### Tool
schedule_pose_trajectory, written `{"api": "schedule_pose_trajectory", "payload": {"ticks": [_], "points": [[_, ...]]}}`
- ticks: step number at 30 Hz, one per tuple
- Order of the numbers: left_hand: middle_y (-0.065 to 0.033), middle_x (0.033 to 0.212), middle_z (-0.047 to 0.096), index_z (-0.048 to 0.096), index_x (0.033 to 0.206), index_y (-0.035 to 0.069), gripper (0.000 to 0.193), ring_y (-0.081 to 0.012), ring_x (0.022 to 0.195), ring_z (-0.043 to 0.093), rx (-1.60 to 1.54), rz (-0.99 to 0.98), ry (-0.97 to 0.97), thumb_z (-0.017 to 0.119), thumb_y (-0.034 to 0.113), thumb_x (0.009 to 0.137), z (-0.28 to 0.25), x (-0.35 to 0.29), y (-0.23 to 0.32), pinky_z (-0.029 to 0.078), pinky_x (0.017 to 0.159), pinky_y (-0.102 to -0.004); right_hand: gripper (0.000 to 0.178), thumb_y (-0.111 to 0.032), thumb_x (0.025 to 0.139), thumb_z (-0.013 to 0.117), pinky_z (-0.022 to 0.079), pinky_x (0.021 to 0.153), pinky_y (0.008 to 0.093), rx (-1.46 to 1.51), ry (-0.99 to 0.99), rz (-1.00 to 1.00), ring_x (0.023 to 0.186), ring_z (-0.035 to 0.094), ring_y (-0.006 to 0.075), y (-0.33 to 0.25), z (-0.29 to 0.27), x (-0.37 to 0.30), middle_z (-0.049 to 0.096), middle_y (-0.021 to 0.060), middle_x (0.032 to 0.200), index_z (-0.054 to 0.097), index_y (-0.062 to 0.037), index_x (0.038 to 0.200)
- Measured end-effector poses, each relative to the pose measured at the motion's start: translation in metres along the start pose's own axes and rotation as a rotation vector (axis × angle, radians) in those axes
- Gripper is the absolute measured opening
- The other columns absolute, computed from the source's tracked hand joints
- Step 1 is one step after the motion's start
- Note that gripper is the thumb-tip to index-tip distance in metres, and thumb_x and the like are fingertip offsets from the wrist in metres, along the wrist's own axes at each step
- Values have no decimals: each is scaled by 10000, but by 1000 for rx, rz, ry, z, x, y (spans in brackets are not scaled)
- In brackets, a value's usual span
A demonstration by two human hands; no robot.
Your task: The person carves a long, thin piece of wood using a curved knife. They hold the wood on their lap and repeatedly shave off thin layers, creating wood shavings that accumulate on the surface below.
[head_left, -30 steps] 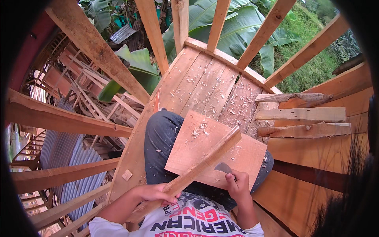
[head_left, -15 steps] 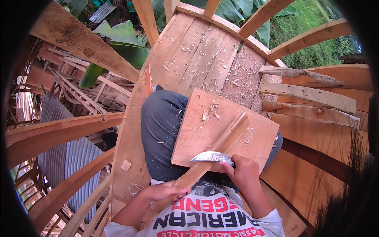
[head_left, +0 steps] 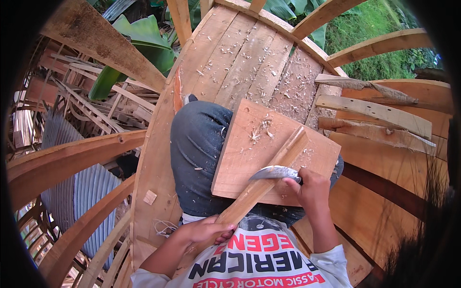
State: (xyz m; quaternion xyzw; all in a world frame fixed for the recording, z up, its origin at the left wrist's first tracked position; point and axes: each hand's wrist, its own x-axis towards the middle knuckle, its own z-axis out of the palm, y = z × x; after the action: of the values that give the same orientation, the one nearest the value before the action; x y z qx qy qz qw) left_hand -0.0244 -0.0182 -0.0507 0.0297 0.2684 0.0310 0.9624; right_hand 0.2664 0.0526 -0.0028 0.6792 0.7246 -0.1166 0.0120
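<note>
My left hand (head_left: 210, 230) is closed around the near end of a long wooden stick (head_left: 254, 190), close to my shirt. The stick slants up and to the right, its far part lying over a thick wooden board (head_left: 230, 168) on my lap. In my right hand (head_left: 309, 186) is a knife (head_left: 274, 173) with a broad curved blade. The blade lies across the stick about midway, its tip pointing left. My fingers hide the knife's handle. Pale shavings (head_left: 261, 129) lie on the board left of the stick's far end.
I sit on a plank floor (head_left: 240, 57) strewn with shavings, within curved wooden ribs (head_left: 77, 149). Several loose wood strips (head_left: 374, 110) lie at the right. A small wood block (head_left: 150, 197) and thin string (head_left: 164, 228) lie at the left. Corrugated metal sheets (head_left: 96, 197) are beyond the ribs.
The knife and my right hand have moved up and to the right along the stick, farther from my body. My left hand keeps its hold, and the board has shifted slightly.
</note>
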Motion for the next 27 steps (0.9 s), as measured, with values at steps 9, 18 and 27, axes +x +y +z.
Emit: {"api": "schedule_pose_trajectory", "payload": {"ticks": [9,18,27], "points": [[33,746,412,485,1026,68,236,-76,640,396,43,-4,-37,524,293,962,-7,2,-6,340,555,-230,513,-548,754,677,445,475,387,-56,121,129,532,603,318,25,-1,5,562,137,530,613,-48,659],[27,721,406,480,1029,53,262,-79,626,393,-30,-4,-35,522,303,961,-4,2,-4,348,559,-227,495,-509,810,646,447,472,397,70,-14,227,513,601,320,3,-7,-5,575,158,544,613,-38,662],[16,732,427,479,1046,40,279,-86,634,422,23,-23,11,514,305,964,0,-1,3,370,570,-227,501,-521,809,642,449,445,384,210,-112,-24,472,593,301,-29,5,-13,567,135,517,597,-44,665]]}}
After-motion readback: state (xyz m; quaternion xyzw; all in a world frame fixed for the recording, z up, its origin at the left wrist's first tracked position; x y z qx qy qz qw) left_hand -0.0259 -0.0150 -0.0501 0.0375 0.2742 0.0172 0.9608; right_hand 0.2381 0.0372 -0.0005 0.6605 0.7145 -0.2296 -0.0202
